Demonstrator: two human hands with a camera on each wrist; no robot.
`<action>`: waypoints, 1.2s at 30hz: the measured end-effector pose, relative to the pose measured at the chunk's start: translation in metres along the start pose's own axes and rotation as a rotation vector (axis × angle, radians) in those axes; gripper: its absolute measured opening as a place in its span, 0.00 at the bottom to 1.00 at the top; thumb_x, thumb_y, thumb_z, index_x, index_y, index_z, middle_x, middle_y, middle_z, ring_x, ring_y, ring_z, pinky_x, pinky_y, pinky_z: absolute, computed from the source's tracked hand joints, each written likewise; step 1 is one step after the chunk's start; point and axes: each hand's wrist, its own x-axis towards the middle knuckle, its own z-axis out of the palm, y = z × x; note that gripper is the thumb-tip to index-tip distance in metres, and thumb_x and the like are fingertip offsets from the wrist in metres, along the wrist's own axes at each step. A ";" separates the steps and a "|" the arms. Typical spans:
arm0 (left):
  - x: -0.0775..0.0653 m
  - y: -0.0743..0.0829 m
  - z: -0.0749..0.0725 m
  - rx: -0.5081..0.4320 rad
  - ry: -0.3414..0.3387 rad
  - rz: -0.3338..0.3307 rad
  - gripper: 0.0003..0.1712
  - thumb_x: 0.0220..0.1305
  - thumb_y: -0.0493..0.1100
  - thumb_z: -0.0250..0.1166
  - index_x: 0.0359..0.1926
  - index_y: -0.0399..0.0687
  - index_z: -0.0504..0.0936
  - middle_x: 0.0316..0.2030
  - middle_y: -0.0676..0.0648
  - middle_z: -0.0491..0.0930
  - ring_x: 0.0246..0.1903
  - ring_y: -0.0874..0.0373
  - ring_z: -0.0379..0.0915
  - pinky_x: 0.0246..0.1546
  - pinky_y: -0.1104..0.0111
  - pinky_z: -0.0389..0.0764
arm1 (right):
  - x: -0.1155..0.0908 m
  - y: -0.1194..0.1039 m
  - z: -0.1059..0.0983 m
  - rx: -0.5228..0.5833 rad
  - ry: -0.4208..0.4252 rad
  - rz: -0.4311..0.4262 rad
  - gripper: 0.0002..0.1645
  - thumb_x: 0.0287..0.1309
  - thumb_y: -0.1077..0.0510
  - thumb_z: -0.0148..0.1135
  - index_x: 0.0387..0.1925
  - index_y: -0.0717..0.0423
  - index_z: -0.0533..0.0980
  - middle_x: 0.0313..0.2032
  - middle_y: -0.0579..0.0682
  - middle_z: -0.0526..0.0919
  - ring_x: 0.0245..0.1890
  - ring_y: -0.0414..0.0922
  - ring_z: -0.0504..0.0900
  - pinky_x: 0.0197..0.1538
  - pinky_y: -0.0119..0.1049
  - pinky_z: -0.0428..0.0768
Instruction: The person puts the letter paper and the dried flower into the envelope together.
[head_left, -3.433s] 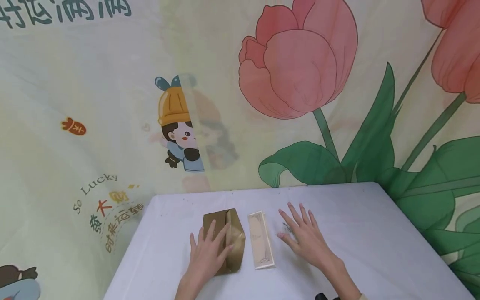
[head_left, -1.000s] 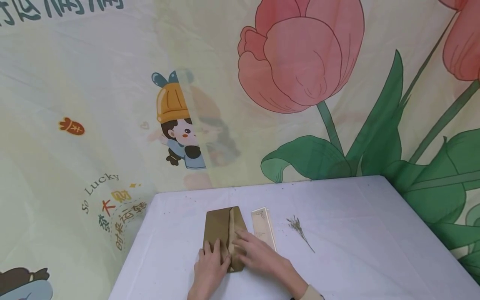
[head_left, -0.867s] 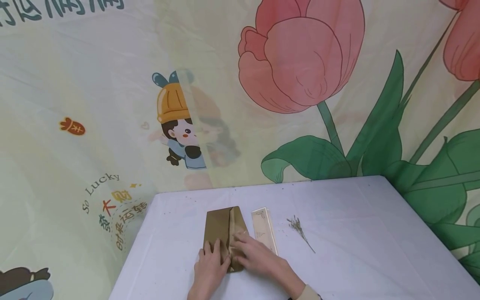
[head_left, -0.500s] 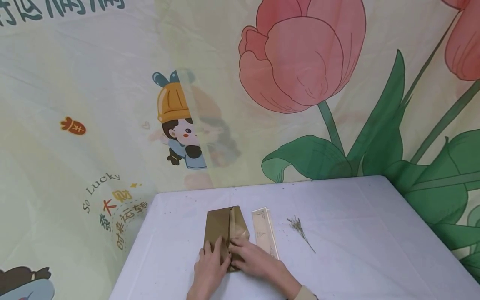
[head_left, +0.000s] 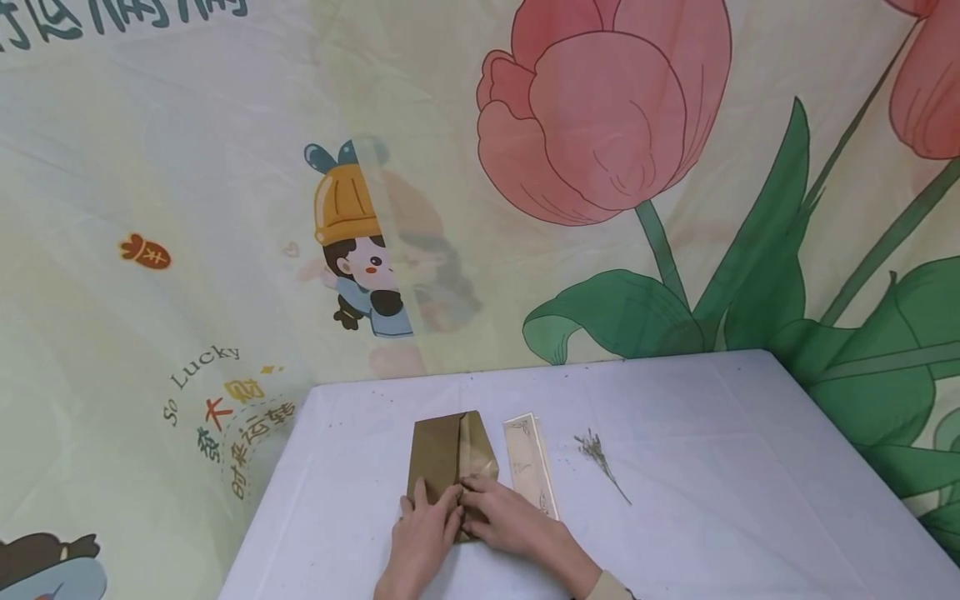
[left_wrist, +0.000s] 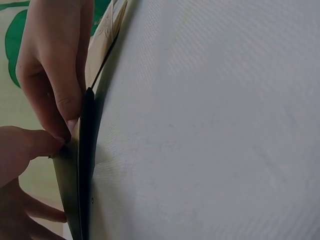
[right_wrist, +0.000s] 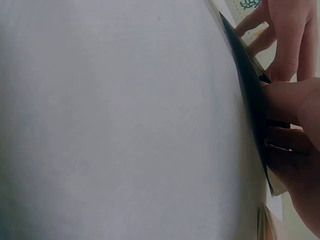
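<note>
A gold-brown paper envelope (head_left: 435,450) lies on the white-covered table in the head view, its flap (head_left: 477,450) unfolded to the right. My left hand (head_left: 422,533) rests on its lower left part, with thumb and index finger pinching the edge at the opening. From the right, my right hand (head_left: 506,512) reaches over the flap side, and its bent fingers pinch the same edge, almost touching the left fingertips. In the left wrist view the envelope (left_wrist: 70,175) shows nearly edge-on below both hands. The fingertips partly hide what they pinch.
A cream folded card (head_left: 527,462) with printed ornaments lies just right of the envelope, partly behind my right hand. Farther right is a small dried flower sprig (head_left: 596,456). The table (head_left: 712,467) meets a printed cloth backdrop (head_left: 442,125) at its far edge.
My right hand has come left from beside the sprig to the envelope, then slid down its opening edge. My left hand moved lower, and its index finger has shifted onto that edge.
</note>
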 end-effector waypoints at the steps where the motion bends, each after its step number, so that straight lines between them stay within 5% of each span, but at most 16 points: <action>1: 0.000 0.000 0.000 -0.002 0.000 0.001 0.19 0.72 0.52 0.65 0.61 0.58 0.80 0.66 0.23 0.65 0.59 0.13 0.64 0.42 0.32 0.78 | 0.000 0.000 0.000 0.000 -0.004 0.005 0.21 0.68 0.52 0.67 0.59 0.52 0.81 0.69 0.54 0.75 0.71 0.53 0.72 0.68 0.45 0.75; 18: -0.002 -0.003 0.000 -0.021 0.035 0.041 0.22 0.68 0.54 0.69 0.61 0.60 0.78 0.65 0.24 0.67 0.57 0.15 0.68 0.37 0.34 0.79 | 0.000 0.000 0.001 0.022 -0.009 0.022 0.21 0.67 0.53 0.68 0.59 0.50 0.82 0.69 0.53 0.75 0.71 0.53 0.72 0.68 0.45 0.75; 29: 0.001 -0.010 -0.014 -0.114 -0.095 0.067 0.37 0.55 0.63 0.75 0.63 0.60 0.77 0.68 0.22 0.65 0.57 0.18 0.68 0.38 0.35 0.78 | 0.000 -0.003 -0.001 0.021 -0.014 0.029 0.20 0.67 0.52 0.67 0.59 0.50 0.82 0.69 0.52 0.76 0.70 0.50 0.73 0.67 0.43 0.76; 36: 0.000 -0.010 -0.018 -0.135 -0.109 0.087 0.45 0.42 0.60 0.82 0.62 0.58 0.75 0.67 0.19 0.63 0.57 0.14 0.66 0.37 0.36 0.79 | 0.000 -0.004 -0.002 0.031 -0.009 0.024 0.20 0.68 0.54 0.66 0.59 0.51 0.82 0.68 0.52 0.76 0.70 0.51 0.73 0.68 0.44 0.75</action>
